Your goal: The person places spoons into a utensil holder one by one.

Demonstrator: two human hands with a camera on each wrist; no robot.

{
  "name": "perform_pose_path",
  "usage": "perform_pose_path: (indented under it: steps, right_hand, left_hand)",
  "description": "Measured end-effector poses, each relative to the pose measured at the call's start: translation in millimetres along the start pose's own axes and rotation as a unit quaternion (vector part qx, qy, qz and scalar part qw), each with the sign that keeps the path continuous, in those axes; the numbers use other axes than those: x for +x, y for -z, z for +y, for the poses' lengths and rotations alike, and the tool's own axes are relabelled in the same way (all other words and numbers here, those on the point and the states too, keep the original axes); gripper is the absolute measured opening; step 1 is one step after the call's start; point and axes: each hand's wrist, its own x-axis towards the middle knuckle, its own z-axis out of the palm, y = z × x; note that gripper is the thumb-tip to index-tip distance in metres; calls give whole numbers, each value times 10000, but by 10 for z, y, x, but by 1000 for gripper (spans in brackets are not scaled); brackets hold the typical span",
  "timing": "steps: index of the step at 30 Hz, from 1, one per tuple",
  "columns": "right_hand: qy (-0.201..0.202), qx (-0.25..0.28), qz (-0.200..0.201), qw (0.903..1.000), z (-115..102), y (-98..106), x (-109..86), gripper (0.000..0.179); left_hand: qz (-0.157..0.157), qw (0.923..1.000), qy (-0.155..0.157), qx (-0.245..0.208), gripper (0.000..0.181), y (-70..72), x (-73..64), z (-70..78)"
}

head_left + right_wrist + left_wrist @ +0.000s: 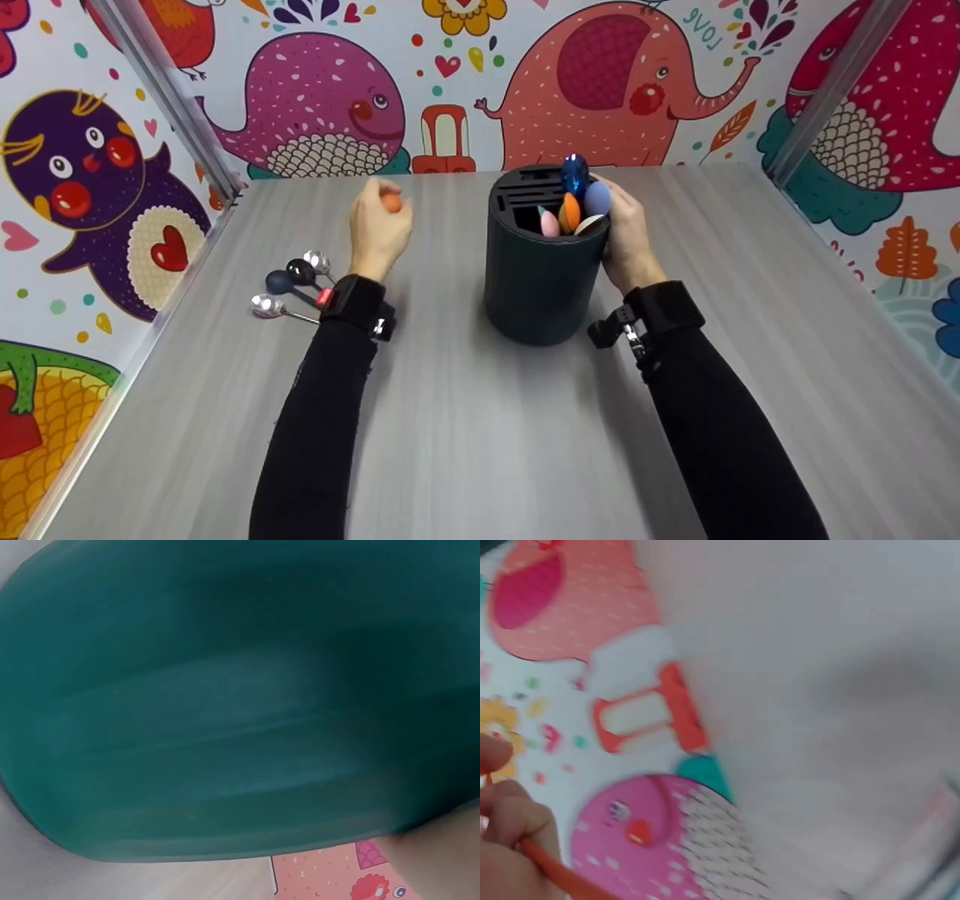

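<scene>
Left hand (379, 231) gripping orange utensil (391, 202), right hand (628, 236) against holder (538, 289) (green)

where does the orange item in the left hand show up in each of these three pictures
Head: upper half, a little left of centre, the orange item peeks out of the left hand.
Left wrist: lower left, running to the bottom edge.
Right wrist: not in it.
Shared landmark: the printed elephant, top right of centre in head, top left in left wrist, bottom edge in right wrist.
</scene>
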Motion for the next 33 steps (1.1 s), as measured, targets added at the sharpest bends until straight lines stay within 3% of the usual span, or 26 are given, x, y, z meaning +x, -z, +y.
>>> perform_pose_path:
  steps: [2,6,12,15,20,22,26,30,33]
  right_hand:
    - [36,-9,10,10000,-6,4,-1,39]
    - [109,-33,-81,9999,1,0,-2,39]
    - [115,-44,-122,9999,29,3,-1,40]
    - [112,-54,-108,9999,31,5,-4,40]
    - [97,-66,-114,9999,9,5,-10,40]
    - [114,-97,-133,9998,-4,3,-12,40]
    - [165,-180,-97,9997,-20,-2,-11,40]
    - [123,-230,14,9997,-7,-10,-4,39]
    - [93,-263,35,9996,10,-16,3,39]
  left_hand:
    - [59,9996,-67,-252,19,-16,1,173]
    - [-143,9946,22,-1031,14,-35,-53,511]
    - [-632,9675,-14,-2447,27,-59,-160,915]
    - [-787,9469,-78,-3116,36,-19,-171,1103]
    - [-797,8960,-43,-4369,42,151,-125,1447]
    - [-658,8841,-221,-4620,42,205,-112,1585]
    - [-407,8760,-744,-4747,42,236,-102,1832]
    - [-398,8709,-1043,-4787,38,183,-129,1993]
    - [-432,8757,-1158,-4668,37,67,-160,2024]
